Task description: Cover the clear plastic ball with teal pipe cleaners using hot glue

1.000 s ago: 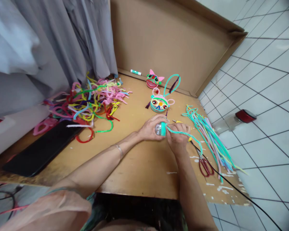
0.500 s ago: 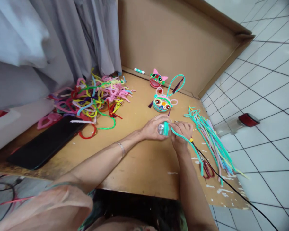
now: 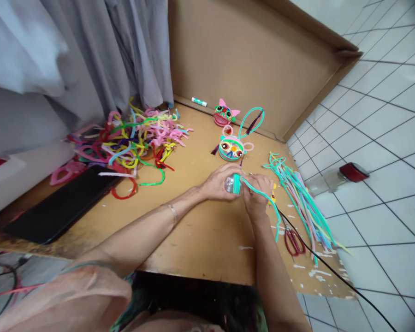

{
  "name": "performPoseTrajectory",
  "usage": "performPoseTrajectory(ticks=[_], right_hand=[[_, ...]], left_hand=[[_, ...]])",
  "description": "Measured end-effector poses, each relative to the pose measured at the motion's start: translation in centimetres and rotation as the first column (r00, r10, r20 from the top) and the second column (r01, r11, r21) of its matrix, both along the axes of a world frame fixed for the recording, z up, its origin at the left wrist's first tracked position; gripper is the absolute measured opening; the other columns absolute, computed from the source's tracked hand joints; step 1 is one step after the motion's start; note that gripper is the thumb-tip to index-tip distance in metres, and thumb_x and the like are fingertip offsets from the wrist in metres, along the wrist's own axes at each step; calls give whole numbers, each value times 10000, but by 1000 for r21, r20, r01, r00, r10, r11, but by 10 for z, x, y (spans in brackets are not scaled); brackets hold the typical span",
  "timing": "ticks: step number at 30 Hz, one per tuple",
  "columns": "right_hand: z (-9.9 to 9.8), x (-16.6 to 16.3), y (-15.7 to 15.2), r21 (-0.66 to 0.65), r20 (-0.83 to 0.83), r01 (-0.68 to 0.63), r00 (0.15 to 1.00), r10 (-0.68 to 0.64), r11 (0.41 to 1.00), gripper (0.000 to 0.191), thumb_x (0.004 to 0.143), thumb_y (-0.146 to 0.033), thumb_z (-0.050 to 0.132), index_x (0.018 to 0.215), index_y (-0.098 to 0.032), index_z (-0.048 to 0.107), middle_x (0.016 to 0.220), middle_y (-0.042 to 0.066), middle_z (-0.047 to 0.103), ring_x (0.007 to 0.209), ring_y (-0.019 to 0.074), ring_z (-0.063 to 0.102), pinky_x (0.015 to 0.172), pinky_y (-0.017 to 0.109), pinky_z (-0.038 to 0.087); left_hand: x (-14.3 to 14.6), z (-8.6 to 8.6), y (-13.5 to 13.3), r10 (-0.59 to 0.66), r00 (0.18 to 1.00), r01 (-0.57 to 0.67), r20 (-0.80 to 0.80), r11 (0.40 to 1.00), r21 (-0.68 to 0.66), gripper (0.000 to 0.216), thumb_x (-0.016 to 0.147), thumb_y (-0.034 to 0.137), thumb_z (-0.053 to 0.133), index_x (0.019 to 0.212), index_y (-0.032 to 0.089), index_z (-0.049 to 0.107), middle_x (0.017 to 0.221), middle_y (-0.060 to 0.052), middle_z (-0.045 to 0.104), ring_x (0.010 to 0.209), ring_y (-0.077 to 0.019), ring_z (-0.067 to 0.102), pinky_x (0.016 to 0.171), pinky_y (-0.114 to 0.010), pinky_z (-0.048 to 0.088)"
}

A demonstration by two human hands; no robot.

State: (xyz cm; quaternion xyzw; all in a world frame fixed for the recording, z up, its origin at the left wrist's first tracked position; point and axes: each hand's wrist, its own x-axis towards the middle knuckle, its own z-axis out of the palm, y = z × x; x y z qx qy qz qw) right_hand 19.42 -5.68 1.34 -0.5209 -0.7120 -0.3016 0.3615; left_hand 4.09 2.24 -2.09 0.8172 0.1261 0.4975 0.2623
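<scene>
1. The left hand [image 3: 218, 182] curls its fingers around a clear ball [image 3: 229, 185], clamped on its left side; the ball is held above the worktop [image 3: 200, 249], in front of the person.
2. The right hand [image 3: 257, 196] has its fingers bent together, pinching a teal strip [image 3: 259, 191] at the ball's right edge. The strip's loose end trails over that hand towards the scissors. A teal band [image 3: 236, 184] already circles the ball. Should the pinch slacken or the ball turn in the left fingers, the strip could lift or sit crooked beside the band.
3. A yellow tool [image 3: 273, 193] shows just beyond the right hand; it is mostly hidden, so whether that hand touches it cannot be told.
4. Red-handled scissors [image 3: 295, 242] lie near the right forearm, with a black cable [image 3: 327, 263] passing close by. The trailing end could snag on either if the right hand swings outward.
5. Farther right lies a bundle of straight stems [image 3: 302, 203]; beyond the hands sits a decorated face ball [image 3: 232, 148], near enough to be nudged by a forward reach, with a smaller red-mouthed one [image 3: 223, 115] behind it.
6. Well to the left is a tangled heap of bent stems [image 3: 141, 138].
</scene>
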Motion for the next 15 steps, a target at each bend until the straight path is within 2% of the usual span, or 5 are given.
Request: performPoseTrajectory(ticks=[4,6,11,15], right_hand=[[0,0,-5,-60,6,25,1000,-25,998,196,964,-278,521,952,-208,703,893,81,721,829,191,611,779,336,384],[-1,1,-7,-49,34,51,998,-49,998,192,964,-247,499,1000,-216,685,919,74,717,867,192,618,803,337,390],[-3,3,-9,173,5,88,996,-90,981,306,941,-141,447,1154,-242,642,1001,90,687,943,212,626,861,383,395],[-2,14,-11,403,-100,177,984,-149,898,363,934,-207,500,1291,-247,555,1044,127,639,976,266,615,865,439,427]], left_hand=[[1,-3,2,6,1000,-6,9,1000,-18,598,613,305,794,1161,183,587,1241,-149,598,1206,-305,590,1045,-462,493],[1,-4,3,6,1000,-6,10,999,-36,617,604,309,805,1168,191,585,1251,-145,595,1204,-304,591,1043,-463,492],[0,-5,3,6,1000,-5,13,999,-47,633,603,310,826,1177,190,587,1256,-147,598,1221,-306,584,1045,-467,491],[-1,-5,4,-1,1000,2,21,999,-42,629,613,354,834,1168,192,589,1248,-151,608,1234,-315,580,1055,-491,478]])
